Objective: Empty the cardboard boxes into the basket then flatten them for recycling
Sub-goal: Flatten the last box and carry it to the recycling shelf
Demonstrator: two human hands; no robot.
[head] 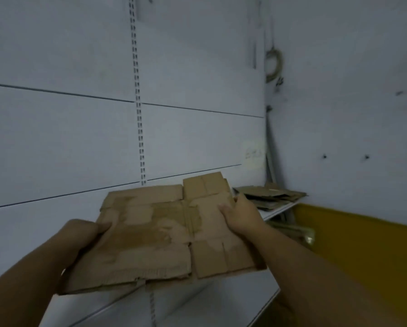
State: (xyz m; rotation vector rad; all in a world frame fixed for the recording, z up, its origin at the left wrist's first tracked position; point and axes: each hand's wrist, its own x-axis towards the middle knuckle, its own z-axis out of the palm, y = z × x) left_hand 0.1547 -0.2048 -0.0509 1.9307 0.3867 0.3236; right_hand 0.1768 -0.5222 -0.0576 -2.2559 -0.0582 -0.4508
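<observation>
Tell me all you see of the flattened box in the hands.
The flattened box is brown cardboard with patches where the surface has peeled. Flaps stick out at its far and near edges. It is held almost flat before a white wall. The left hand grips its left edge, the right hand its right side.

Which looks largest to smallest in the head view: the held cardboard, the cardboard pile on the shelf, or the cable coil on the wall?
1. held cardboard, clearly largest, though it is also nearest the camera.
2. cardboard pile, farther off.
3. cable coil, smallest.
</observation>
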